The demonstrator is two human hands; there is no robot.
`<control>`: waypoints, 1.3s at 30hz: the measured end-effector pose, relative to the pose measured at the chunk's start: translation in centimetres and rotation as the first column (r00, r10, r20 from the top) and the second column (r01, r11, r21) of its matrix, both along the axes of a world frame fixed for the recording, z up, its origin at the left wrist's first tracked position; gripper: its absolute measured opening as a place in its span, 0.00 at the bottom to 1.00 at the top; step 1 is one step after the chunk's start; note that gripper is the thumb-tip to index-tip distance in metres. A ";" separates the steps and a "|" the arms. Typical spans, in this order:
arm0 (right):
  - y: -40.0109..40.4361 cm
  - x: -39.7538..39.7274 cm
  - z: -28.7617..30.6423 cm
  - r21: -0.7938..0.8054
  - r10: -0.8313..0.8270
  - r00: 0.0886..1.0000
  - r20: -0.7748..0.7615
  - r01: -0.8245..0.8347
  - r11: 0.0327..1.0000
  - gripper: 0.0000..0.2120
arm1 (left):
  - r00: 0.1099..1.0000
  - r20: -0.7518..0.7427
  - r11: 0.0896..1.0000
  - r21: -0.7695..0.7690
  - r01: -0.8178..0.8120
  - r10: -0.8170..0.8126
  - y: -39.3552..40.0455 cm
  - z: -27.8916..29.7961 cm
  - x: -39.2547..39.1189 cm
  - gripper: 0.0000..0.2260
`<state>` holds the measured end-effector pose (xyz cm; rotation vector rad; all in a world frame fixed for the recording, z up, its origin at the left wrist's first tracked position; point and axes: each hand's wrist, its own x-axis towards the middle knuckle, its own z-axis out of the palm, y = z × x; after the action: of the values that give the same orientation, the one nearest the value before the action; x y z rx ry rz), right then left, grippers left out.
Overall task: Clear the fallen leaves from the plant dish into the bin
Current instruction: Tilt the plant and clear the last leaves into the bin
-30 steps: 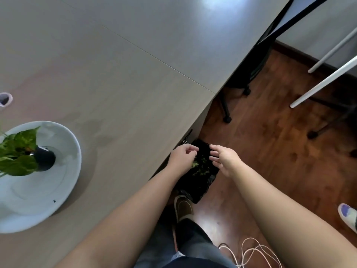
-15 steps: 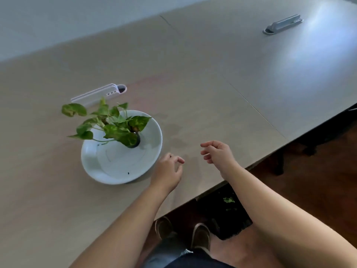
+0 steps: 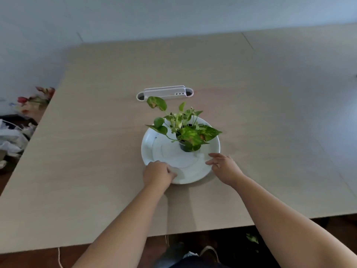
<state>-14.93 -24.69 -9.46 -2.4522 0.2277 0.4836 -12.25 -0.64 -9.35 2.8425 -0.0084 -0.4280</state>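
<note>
No legible text, labels or numbers anywhere. White holder [image 3: 164,93] on the table [image 3: 270,113] shows only three dots, no characters.

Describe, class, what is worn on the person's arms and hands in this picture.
Nothing is worn. The left hand and right hand are bare: no gloves, rings, watch or bracelets show. Both forearms are uncovered up to the frame's edge, with no sleeve in view.
</note>
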 end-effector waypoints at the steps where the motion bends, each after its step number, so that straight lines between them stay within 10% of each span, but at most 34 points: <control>1: 0.2 -0.1 -0.2 0.032 -0.030 1.000 0.002 0.030 0.999 0.19 | 0.999 -0.048 1.000 0.021 -0.011 0.012 -0.1 -0.1 0.6 0.14; 12: 2.3 -1.2 -0.4 0.016 -0.124 0.990 0.064 0.123 0.992 0.16 | 0.978 -0.206 0.986 0.151 0.066 -0.034 0.0 -1.0 4.0 0.09; 25: 3.2 -1.8 0.1 -0.006 -0.109 0.990 0.090 0.110 0.994 0.16 | 0.994 0.093 0.976 0.215 0.042 -0.064 3.4 0.5 9.0 0.11; 33: 3.3 -1.8 0.4 -0.168 -0.243 0.967 0.077 0.253 0.953 0.18 | 0.963 0.267 0.966 -0.239 0.100 -0.034 5.6 -2.6 9.0 0.09; 39: 4.8 -0.7 0.7 0.174 -0.512 0.847 -0.143 0.531 0.830 0.27 | 0.974 0.173 0.922 -0.381 -0.068 0.143 6.2 -1.5 9.9 0.17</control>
<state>-15.66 -19.84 -8.73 -2.0457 0.8216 0.3505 -2.39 5.59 -10.89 2.4802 0.0234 -0.1021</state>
